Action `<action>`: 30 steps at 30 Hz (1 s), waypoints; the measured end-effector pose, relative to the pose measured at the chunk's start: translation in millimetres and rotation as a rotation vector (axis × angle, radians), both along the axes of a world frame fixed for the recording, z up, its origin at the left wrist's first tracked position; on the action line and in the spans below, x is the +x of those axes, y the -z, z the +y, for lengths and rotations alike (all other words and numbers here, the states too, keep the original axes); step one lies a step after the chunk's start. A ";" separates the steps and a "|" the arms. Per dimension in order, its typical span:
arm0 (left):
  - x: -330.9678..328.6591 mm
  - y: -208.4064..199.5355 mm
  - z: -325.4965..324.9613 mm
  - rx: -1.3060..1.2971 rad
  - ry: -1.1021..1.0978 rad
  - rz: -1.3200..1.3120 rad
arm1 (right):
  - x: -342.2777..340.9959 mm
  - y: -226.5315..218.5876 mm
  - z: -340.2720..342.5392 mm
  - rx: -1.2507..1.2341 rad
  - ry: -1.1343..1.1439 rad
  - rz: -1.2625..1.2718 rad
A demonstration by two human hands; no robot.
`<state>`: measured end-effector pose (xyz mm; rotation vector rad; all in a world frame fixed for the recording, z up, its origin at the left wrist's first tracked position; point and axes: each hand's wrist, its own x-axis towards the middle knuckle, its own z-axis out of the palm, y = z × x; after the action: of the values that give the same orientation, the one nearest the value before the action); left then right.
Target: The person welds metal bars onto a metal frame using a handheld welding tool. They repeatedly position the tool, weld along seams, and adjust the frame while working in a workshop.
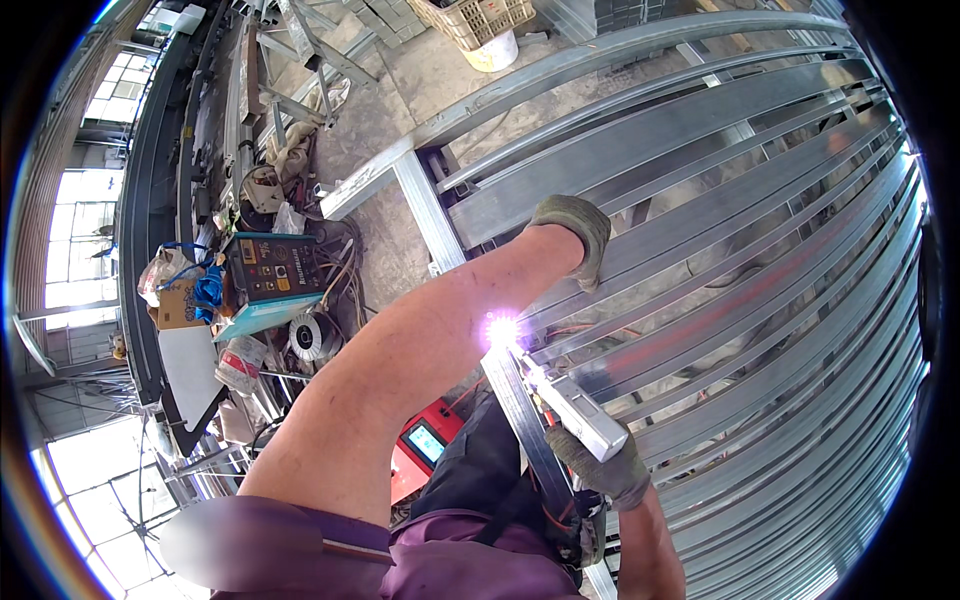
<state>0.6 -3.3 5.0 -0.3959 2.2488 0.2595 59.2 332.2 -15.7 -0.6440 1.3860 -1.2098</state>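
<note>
My right hand (pixel 610 468), in a grey-green work glove, is closed around a boxy pale welding gun (pixel 583 408). A blinding white-violet arc (pixel 502 331) burns at the gun's tip, where a metal frame bar (pixel 530 415) meets the slats; its glare hides the joint itself. Beyond the arc, my left arm reaches across the frame. The gloved left hand (pixel 577 232) lies knuckles up, its fingers curled over a flat metal slat (pixel 660 225). Those fingertips are partly hidden. Long silvery slats and tubes run away to the right, joined to the bar at their ends.
A red machine with a lit screen (pixel 427 443) stands close to my legs. At left are a dark control box with knobs (pixel 272 266), a wire spool (pixel 314 337) and tangled cables (pixel 345 262). Farther off are a plastic crate (pixel 472 22) and a white bucket (pixel 492 54).
</note>
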 end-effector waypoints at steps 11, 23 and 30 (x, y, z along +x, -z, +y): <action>-1.8 -7.0 -0.4 0.026 -0.041 -0.017 | 2.0 -2.6 3.2 0.007 0.035 -0.033; -0.1 1.4 -2.2 0.006 -0.038 -0.011 | 3.5 -2.2 7.9 0.080 0.034 -0.065; 0.1 -2.0 -2.6 0.021 -0.051 -0.010 | 8.7 4.5 14.8 0.003 0.041 0.069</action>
<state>0.7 -5.8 7.1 -0.4431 2.2264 0.3070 67.8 346.9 -20.3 -0.6640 1.4643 -1.2278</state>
